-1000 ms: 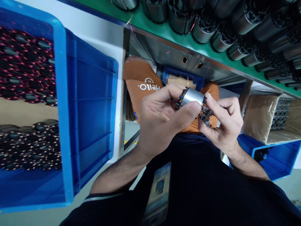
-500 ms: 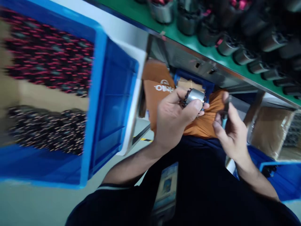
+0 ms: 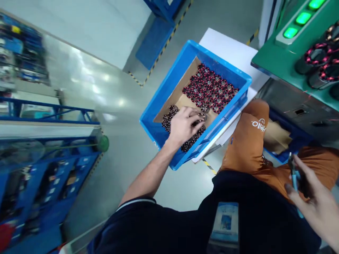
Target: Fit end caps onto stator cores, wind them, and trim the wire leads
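My left hand (image 3: 185,125) is inside the blue crate, fingers curled around a motor stator (image 3: 202,116) at the edge of a group of dark-wound stators (image 3: 166,120). Its fingers partly cover the stator, so whether it rests on the cardboard cannot be seen. Beyond it in the same crate (image 3: 169,84) lies a larger group of stators with pink-red windings (image 3: 209,88). Over my lap, my right hand (image 3: 314,201) is closed around cutting pliers (image 3: 293,173) with light blue handles, jaws pointing up. The palm hides part of the handles.
The crate stands on a white table (image 3: 227,46). At the right is a green bench (image 3: 280,67) with larger stators (image 3: 317,56) and lit green buttons (image 3: 303,17). Below it sits another blue bin with cardboard (image 3: 278,137). Blue racks (image 3: 50,176) stand at far left.
My view has swung left toward the crate. My left hand has carried a stator from above my lap into the crate. The right hand still holds the pliers over my lap.
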Motion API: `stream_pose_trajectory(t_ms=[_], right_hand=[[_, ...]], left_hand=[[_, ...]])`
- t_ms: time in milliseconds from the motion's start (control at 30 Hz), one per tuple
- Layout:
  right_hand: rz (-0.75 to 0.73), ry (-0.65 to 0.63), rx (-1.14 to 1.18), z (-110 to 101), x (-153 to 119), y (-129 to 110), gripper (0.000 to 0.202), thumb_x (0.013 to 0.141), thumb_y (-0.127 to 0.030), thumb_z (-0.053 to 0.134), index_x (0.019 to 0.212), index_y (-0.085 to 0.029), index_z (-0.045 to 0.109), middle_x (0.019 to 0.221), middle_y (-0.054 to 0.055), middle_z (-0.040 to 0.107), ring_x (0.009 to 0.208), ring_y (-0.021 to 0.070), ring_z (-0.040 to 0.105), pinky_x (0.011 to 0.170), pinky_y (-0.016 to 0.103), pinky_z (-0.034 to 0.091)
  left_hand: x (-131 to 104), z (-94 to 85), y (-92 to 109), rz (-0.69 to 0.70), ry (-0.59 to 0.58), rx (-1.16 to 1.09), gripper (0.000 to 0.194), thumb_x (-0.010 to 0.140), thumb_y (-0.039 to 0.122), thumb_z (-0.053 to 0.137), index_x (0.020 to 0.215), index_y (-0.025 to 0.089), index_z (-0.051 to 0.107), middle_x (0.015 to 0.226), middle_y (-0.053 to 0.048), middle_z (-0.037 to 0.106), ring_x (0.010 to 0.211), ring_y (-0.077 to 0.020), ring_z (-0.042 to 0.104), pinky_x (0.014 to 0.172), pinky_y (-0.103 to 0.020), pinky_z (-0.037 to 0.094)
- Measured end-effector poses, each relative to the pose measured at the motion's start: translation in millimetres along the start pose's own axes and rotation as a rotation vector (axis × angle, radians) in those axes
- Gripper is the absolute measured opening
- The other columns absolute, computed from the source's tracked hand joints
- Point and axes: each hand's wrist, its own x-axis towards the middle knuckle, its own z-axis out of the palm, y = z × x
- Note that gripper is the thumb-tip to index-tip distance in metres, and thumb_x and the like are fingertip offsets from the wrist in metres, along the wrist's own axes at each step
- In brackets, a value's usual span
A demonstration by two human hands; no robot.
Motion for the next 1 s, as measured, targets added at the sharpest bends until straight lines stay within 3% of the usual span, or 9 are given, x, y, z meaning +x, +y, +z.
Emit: stream_pose_trajectory(t_ms=[100,167,267,400,533,700,833,1000], right_hand=[[-0.066,-0.057,-0.09,1.8,4.4,-12.5,0.08,0.108,-0.066,0.067,0.182,-0.039,0.05,0.156,0.011,0.079,0.12,0.0379,0.087,0.098,0.054,0.074],[-0.041,-0.053,-0.066,0.6,2.0,-15.7,0.065,0.109,-0.063,0.068,0.169,-0.036,0.062,0.143,0.01,0.082,0.113,0.0329,0.086,0.098,0.047,0.072],[0.07,-0.051,0.085,-1.9,-3.1,-18.2,0.039,0.11,-0.059,0.071,0.136,-0.03,0.074,0.114,0.005,0.081,0.097,0.0234,0.081,0.084,0.029,0.066],[0.165,0.065,0.308,0.0,-4.7,-25.3,0.029,0.11,-0.056,0.073,0.117,-0.029,0.076,0.108,0.004,0.075,0.098,0.0197,0.076,0.083,0.02,0.062],[0.213,0.073,0.391,5.9,-8.3,-29.2,0.027,0.108,-0.056,0.077,0.115,-0.03,0.079,0.109,0.003,0.074,0.102,0.0192,0.073,0.087,0.017,0.06],[0.251,0.067,0.429,5.9,-15.3,-22.6,0.028,0.104,-0.057,0.081,0.115,-0.031,0.081,0.116,0.004,0.076,0.107,0.0201,0.072,0.091,0.016,0.06],[0.262,0.088,0.453,2.8,-13.8,-19.6,0.033,0.103,-0.061,0.083,0.117,-0.032,0.082,0.113,0.004,0.076,0.107,0.0201,0.073,0.092,0.015,0.061],[0.294,0.055,0.486,6.8,-12.3,-19.6,0.039,0.102,-0.064,0.084,0.126,-0.033,0.081,0.119,0.002,0.078,0.113,0.018,0.074,0.099,0.013,0.06]], left_hand=[[18.0,30.9,-2.3,0.007,-0.106,0.041,0.03,0.109,0.051,0.078,0.114,0.025,0.091,0.123,-0.015,0.077,0.12,-0.0365,0.065,0.097,-0.052,0.062],[29.7,45.0,-3.8,-0.019,-0.129,0.072,0.031,0.111,0.047,0.075,0.118,0.022,0.091,0.123,-0.017,0.074,0.122,-0.0379,0.062,0.099,-0.054,0.061],[40.4,55.2,-8.8,-0.06,-0.137,0.098,0.029,0.112,0.044,0.074,0.124,0.022,0.089,0.126,-0.017,0.072,0.127,-0.0389,0.06,0.105,-0.056,0.06],[42.7,59.4,-11.9,-0.071,-0.161,0.101,0.021,0.111,0.039,0.078,0.124,0.025,0.087,0.127,-0.013,0.073,0.129,-0.0359,0.063,0.107,-0.052,0.062],[40.7,59.6,-8.7,-0.087,-0.162,0.105,0.019,0.111,0.038,0.078,0.124,0.025,0.083,0.128,-0.011,0.073,0.129,-0.0334,0.066,0.107,-0.047,0.063],[36.0,56.6,-4.5,-0.154,-0.121,0.102,0.038,0.112,0.048,0.076,0.14,0.021,0.072,0.141,-0.014,0.069,0.128,-0.0329,0.071,0.104,-0.048,0.067],[31.1,57.4,-1.9,-0.148,-0.172,0.084,0.031,0.118,0.044,0.067,0.141,0.026,0.077,0.151,-0.013,0.065,0.118,-0.0302,0.075,0.098,-0.047,0.07],[32.8,63.3,0.6,-0.182,-0.178,0.065,0.036,0.119,0.046,0.063,0.143,0.024,0.08,0.163,-0.017,0.058,0.127,-0.0335,0.076,0.102,-0.05,0.071]])
